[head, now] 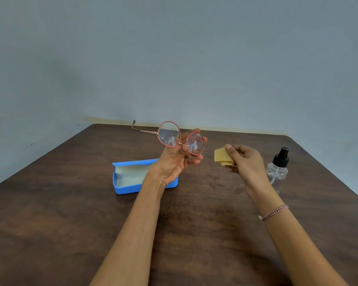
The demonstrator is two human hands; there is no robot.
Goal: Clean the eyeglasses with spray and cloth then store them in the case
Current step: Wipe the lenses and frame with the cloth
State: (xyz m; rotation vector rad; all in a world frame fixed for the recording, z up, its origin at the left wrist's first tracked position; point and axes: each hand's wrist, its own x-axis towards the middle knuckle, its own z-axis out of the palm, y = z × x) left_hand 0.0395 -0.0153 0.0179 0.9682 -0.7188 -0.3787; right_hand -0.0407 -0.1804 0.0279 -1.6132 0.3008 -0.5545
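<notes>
the right hand point(244, 162), right of centre, pinches a folded yellow cloth point(223, 156) in curled fingers. just left of it, the left hand point(174, 164) holds the eyeglasses point(180, 139) up near the bridge, fingers loosely curled behind the lenses. below and behind, the blue case point(128, 178) lies open on the table point(70, 213). the spray bottle point(278, 168) stands at right. the lenses look misted, so spraying seems done, with wiping and storing left. no writing is readable.

Case point(125, 187) left on table point(50, 223), spray bottle point(278, 168) right, eyeglasses point(170, 134) above case, cloth point(222, 157) between
</notes>
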